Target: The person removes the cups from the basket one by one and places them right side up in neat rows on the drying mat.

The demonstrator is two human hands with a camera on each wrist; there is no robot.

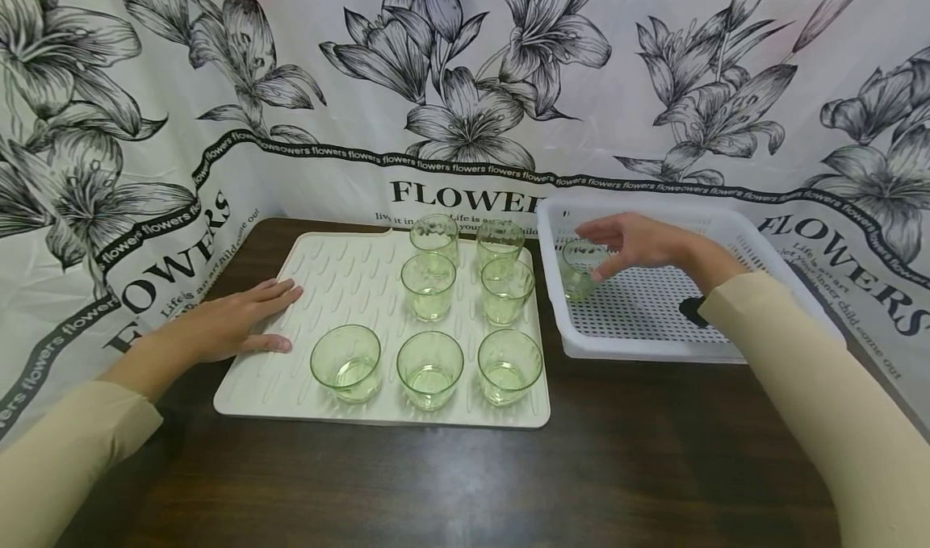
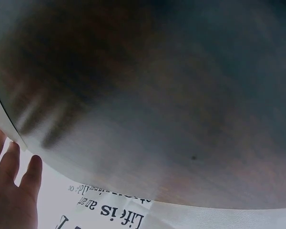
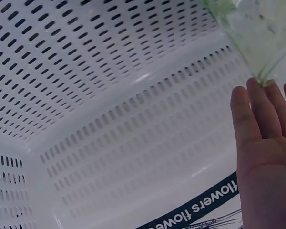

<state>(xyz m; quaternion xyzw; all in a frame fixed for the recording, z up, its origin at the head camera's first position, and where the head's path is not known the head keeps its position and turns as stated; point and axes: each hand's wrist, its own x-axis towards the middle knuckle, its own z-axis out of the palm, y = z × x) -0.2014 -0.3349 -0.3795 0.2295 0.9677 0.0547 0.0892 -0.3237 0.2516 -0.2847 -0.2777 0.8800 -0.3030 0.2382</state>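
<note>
Several clear green glasses stand upright on a cream ridged mat [image 1: 334,274]. Three form the front row: a left glass [image 1: 347,366], a middle glass [image 1: 430,370] and a right glass [image 1: 510,368]. Behind them are two columns of two. My left hand [image 1: 236,320] rests on the mat's left edge with fingers extended; the left wrist view shows part of this hand [image 2: 14,186] at lower left. My right hand [image 1: 635,244] is inside the white basket [image 1: 654,350], fingers fairly straight and thumb apart, at the rim of another green glass [image 1: 579,278]. Fingertips meet that glass [image 3: 257,38] in the right wrist view.
The perforated basket stands right of the mat on a dark wooden table [image 1: 436,483]. A small black object [image 1: 693,312] shows at the basket, beside my right sleeve. Behind everything hangs a white cloth [image 1: 291,64] with flower prints and lettering.
</note>
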